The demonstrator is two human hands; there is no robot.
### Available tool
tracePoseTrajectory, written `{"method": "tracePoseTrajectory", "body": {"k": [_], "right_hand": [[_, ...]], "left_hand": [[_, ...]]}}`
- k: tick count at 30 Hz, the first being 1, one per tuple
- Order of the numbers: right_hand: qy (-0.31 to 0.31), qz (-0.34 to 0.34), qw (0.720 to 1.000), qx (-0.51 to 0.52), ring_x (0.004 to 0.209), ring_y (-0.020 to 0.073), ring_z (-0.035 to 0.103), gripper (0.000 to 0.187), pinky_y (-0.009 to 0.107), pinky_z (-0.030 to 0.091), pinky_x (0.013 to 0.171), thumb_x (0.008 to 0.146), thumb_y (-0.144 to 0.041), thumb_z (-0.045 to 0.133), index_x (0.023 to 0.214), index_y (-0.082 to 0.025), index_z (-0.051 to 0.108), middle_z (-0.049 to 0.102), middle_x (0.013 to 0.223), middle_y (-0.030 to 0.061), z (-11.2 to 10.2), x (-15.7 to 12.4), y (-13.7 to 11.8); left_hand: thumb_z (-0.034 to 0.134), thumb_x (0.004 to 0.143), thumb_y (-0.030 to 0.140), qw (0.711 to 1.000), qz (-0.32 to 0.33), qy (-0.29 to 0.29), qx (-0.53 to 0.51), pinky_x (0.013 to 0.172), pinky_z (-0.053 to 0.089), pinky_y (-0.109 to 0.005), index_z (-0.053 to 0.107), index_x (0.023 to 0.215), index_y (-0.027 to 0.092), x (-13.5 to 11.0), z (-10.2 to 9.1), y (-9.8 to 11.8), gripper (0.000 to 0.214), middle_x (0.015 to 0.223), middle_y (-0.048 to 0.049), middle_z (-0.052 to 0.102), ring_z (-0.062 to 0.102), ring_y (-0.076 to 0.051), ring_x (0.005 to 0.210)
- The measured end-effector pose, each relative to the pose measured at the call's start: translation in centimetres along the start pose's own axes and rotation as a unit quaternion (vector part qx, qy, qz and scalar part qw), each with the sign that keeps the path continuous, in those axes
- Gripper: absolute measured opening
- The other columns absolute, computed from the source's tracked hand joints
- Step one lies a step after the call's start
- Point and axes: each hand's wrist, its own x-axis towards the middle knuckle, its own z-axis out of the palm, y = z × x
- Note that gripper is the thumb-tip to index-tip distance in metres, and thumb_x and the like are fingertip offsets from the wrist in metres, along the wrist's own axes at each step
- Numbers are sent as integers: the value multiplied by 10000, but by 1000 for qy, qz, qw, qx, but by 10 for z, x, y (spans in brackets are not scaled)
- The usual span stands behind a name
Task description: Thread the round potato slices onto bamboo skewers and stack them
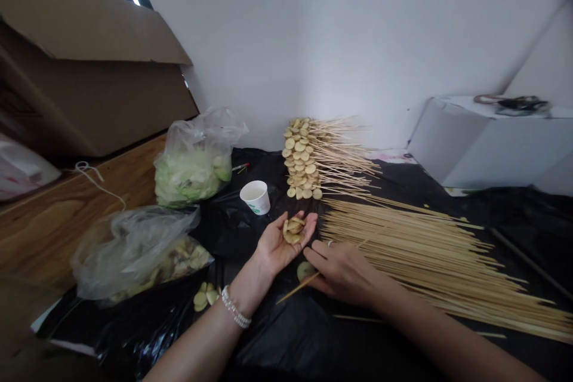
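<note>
No readable writing anywhere: the white cup (255, 197), one of it, carries a green print too small to make out, and a dark mark on the one cardboard box (98, 101) is too dim to read.

Now the hands, two of them! The left hand (278, 245) lies palm up, fingers loosely curled, cradling a small heap of slices (293, 231), overlapping too much to count. A beaded bracelet (235, 307) circles that wrist. The right hand (342, 271), ring (330, 243) on one finger, pinches one stick (295, 289), its tip pointing down and left over the black sheet (268, 340). By those fingertips sits one greenish round piece (305, 270); whether it touches the stick, I cannot tell.

Right of the hands, loose sticks (425, 256) spread in a broad bed, far too many to count. Behind them, a stack of loaded sticks (302, 158), round slices lined up at the left end, bare shafts to the right. And over on the left, two clear bags: a bag of green vegetables (192, 167) near the cup, a bag of pale pieces (143, 256) in front, with one little pile of slices (206, 296) beside it.
</note>
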Motion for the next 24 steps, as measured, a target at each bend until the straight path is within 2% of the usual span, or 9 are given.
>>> {"method": "tracePoseTrajectory", "body": {"k": [5,7,10,12,15,18,20,22,24], "right_hand": [[-73,23,997,31,676,139,572,276,272,342,536,901,-414,488,860,-158,584,609,871,44,4,-1,-5],[-74,29,996,37,689,139,571,246,268,345,542,885,-388,498,868,-158,583,607,882,46,4,-1,-6],[-57,25,997,38,646,129,544,205,266,339,528,843,-363,522,844,-164,571,599,862,36,3,-1,-7],[-28,14,999,37,629,129,530,196,266,341,517,830,-354,521,831,-164,569,596,842,36,0,-1,-6],[54,-1,998,29,646,140,536,237,266,362,518,848,-378,511,870,-155,587,601,824,46,-5,-2,-1],[151,24,988,-1,665,146,557,299,264,389,538,870,-404,522,990,-141,601,615,819,50,-10,-2,9],[198,62,978,-25,691,144,579,325,256,404,558,884,-383,533,1081,-131,592,633,845,59,-12,-3,15],[220,94,970,-41,717,143,596,362,247,422,583,899,-366,536,1160,-118,571,647,883,73,-11,-3,20],[216,112,969,-42,724,143,601,413,243,438,603,911,-366,528,1227,-100,538,651,910,84,-10,-3,22]], "left_hand": [[420,914,265,1000,-16,-12,2,837,562,-422,579,915,89,0,-2,1,237,1131,-214,625,619,-283,1077],[415,918,275,1000,-17,-16,1,843,557,-417,578,918,86,0,-3,1,249,1131,-218,624,614,-286,1086],[392,930,289,999,-17,-27,-2,841,554,-417,572,1036,60,0,-4,2,310,1138,-219,623,618,-287,1076],[379,935,299,999,-21,-35,-7,850,549,-411,540,1139,32,-1,-3,1,373,1149,-221,620,619,-284,1072],[371,937,304,999,-21,-46,-8,865,538,-403,509,1202,17,-2,-2,1,414,1136,-211,630,619,-276,1067],[373,934,281,999,-16,-46,9,820,546,-395,568,1071,55,-4,0,-1,328,1067,-186,658,645,-259,1000],[393,926,280,997,-31,-49,43,747,555,-386,590,936,89,-4,0,-3,274,979,-160,679,670,-240,878],[411,919,301,993,-62,-60,81,710,550,-391,597,888,103,-3,-1,-6,274,903,-135,687,668,-223,766],[412,917,320,987,-93,-77,106,723,540,-410,612,937,94,-2,-3,-9,303,876,-131,691,663,-223,728]]}}
